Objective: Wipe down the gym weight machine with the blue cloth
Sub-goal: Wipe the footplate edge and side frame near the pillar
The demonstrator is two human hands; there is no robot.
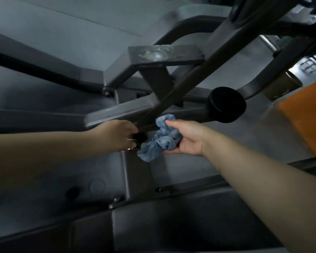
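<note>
Head camera looks down at the dark grey frame of the weight machine [117, 114], and both bare arms reach into it from below. I take the round black knob [226, 105] at the end of a bar as the landmark.

The blue cloth [160, 141] is bunched up just below and to the left of the round black knob, hanging in front of the place where a long slanted bar [199, 73] crosses the horizontal beam of the frame. The right hand [186, 139] holds the blue cloth: the thumb lies on top of the bundle and the fingers [170, 152] are curled under it, so the cloth sits inside the grip and spills out to the left and downward. The upper fold of the cloth is close to the beam, but I cannot tell if it touches the metal.

The left hand [117, 135] is further left of the knob, just beside the cloth. Its fingers are bent around a small black part [140, 137] of the machine; what this part is, is too dark to say. A thin ring shows on one finger.

Above the knob and to its left there is a flat grey plate [164, 53] with pale smears on its top. To the right of the knob an orange surface [306, 114] is visible.
</note>
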